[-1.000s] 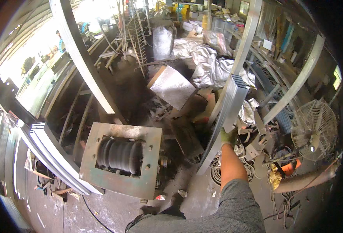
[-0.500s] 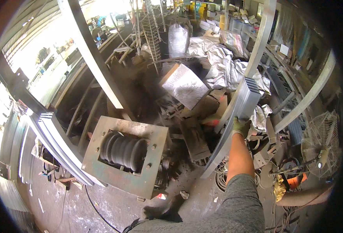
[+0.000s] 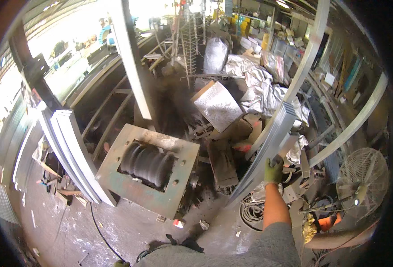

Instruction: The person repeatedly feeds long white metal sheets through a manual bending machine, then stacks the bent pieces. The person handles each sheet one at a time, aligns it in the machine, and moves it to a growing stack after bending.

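My right hand (image 3: 274, 172), in a green glove, reaches forward beside a stack of long grey metal profiles (image 3: 274, 133) that leans upright at the right. Its thumb and fingers point up and look apart, close to the stack's right side; whether they touch it is unclear. At the lower edge only a bit of my gloved left hand (image 3: 122, 263) shows, its fingers hidden. Between the stacks stands a greenish metal machine (image 3: 138, 182) with a dark ribbed roller (image 3: 146, 164) in its square opening. A second stack of bright metal profiles (image 3: 78, 155) leans left of it.
A tall metal post (image 3: 132, 66) rises behind the machine. A caged fan (image 3: 362, 180) stands at the right, near a coiled hose (image 3: 252, 213). Behind lie a tilted box (image 3: 218, 107), silvery sacks (image 3: 263, 84) and scrap. A black cable (image 3: 99, 227) crosses the floor.
The view has shifted, with the machine now slightly higher in it. My right hand has moved lower along the right stack, its fingers looking looser. A bit of my left glove now shows.
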Demonstrator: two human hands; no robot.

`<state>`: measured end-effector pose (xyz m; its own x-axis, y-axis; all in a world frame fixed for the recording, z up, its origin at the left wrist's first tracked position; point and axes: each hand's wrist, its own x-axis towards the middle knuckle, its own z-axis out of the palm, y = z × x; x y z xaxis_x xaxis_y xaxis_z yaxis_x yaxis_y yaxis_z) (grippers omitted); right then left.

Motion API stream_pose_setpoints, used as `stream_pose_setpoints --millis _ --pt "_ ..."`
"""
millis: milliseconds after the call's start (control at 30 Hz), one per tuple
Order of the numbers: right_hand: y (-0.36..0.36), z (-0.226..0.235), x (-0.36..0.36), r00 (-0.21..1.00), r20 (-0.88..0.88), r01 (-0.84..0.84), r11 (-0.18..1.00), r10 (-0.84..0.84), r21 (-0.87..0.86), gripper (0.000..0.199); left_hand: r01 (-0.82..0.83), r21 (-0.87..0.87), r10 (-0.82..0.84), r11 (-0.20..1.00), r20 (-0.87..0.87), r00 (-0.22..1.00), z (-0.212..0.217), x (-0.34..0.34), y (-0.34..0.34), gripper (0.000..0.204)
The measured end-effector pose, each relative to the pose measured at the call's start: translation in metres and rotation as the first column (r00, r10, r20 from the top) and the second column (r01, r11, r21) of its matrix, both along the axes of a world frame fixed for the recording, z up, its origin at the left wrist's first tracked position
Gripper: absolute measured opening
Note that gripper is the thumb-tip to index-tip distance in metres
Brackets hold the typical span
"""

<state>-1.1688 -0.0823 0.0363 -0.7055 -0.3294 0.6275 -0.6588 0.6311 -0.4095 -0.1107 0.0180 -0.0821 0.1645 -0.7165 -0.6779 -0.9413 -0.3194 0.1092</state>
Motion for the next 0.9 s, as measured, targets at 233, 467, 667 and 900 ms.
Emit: stream_pose_setpoints --millis 233,467,667,900 --pt "0.08 0.052 0.145 0.934 0.243 -0.263 0.965 0.26 -0.019 0.073 -0.155 0.047 0.161 0.987 -0.388 0.907 -0.033 -0.026 -0.029 0.085" --pt "0.081 0.175 0.391 0.609 0.329 -0.645 0.692 0.722 -0.325 0.049 -0.093 -0.25 -0.067 0.964 -0.567 0.821 0.004 0.002 -0.05 0.081" --pt "0.026 0.23 0.568 0.244 0.482 -0.61 0.52 0.841 -0.598 0.038 0.144 -0.5 -0.414 0.854 -0.486 0.77 0.052 0.047 -0.061 0.103" --pt "-0.03 0.226 0.647 -0.034 0.58 -0.437 0.51 0.814 -0.741 0.067 0.143 -0.47 -0.407 0.871 -0.526 0.747 0.053 0.136 -0.037 0.09"
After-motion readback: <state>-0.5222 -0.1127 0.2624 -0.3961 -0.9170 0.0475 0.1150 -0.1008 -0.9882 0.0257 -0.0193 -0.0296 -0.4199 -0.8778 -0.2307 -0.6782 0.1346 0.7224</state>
